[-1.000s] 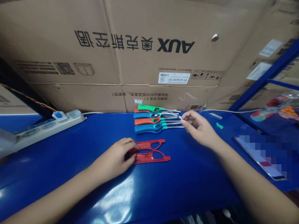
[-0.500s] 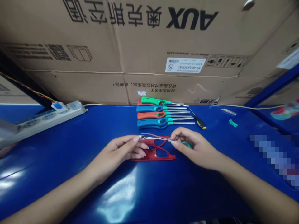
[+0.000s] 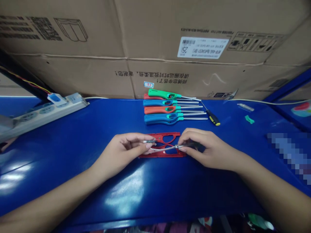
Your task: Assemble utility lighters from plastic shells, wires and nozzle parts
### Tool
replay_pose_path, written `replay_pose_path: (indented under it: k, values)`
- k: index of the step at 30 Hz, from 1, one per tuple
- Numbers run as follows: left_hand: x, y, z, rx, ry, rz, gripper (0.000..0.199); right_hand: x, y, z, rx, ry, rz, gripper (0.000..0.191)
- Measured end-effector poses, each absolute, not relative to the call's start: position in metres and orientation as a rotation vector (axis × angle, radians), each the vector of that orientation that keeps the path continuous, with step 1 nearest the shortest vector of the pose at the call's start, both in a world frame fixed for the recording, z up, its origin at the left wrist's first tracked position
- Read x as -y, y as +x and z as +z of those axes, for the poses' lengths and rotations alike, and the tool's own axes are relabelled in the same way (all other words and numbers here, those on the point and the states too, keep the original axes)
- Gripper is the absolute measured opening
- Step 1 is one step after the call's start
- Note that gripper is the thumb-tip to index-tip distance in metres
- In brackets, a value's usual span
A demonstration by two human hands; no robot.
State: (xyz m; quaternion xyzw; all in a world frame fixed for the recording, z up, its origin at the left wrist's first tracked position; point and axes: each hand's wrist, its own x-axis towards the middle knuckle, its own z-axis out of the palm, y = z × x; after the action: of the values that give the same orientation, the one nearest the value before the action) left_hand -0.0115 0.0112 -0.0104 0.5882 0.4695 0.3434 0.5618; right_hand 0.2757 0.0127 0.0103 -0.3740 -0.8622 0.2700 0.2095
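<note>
My left hand (image 3: 133,145) pinches a small white-and-dark cylinder (image 3: 149,141) that looks like a lighter igniter. Thin pale wires (image 3: 164,149) and a tube run from my left fingers across to a small metal nozzle piece (image 3: 177,146). That piece sits between the thumb and fingertips of my right hand (image 3: 198,142). Something dark is partly hidden under the right palm; I cannot make out what it is. Below the hands, two red lighter shell halves lie on the blue table: the upper half (image 3: 159,138) and the lower half (image 3: 179,153), partly covered by my fingers.
Several assembled stick lighters (image 3: 162,119) lie in a stack behind the hands. A black-and-yellow screwdriver (image 3: 213,118) rests to their right, near a small green part (image 3: 249,119) and a clear piece (image 3: 245,107). At left is a power strip (image 3: 43,111). A cardboard box (image 3: 97,74) stands at the back.
My left fingers have turned and closed nearer the wires, and the igniter now points right. The loose tube lies down alongside the wires. The view has tilted downward.
</note>
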Motion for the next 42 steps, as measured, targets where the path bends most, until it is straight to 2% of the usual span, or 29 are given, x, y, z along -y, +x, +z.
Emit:
replay_pose_path:
  k: [5, 12, 30, 37, 42]
  values:
    - [-0.008, -0.008, -0.016, -1.075, 1.928, 0.846, 0.017, -0.011, 0.287, 0.021, 2.631, -1.044, 0.612, 0.015]
    - [-0.002, 0.002, -0.030, -0.909, 2.345, 0.834, 0.027, -0.004, 0.293, 0.026, 2.879, -1.167, 0.520, 0.018]
    - [-0.008, 0.003, -0.034, -0.927, 2.404, 0.888, 0.019, -0.006, 0.293, 0.020, 2.966, -1.224, 0.136, 0.026]
    - [-0.006, 0.004, -0.034, -0.954, 2.414, 0.935, 0.015, -0.004, 0.291, 0.020, 2.975, -1.197, 0.287, 0.023]
    - [-0.006, 0.004, -0.034, -0.958, 2.409, 0.941, 0.015, -0.001, 0.285, 0.019, 2.995, -1.214, 0.226, 0.022]
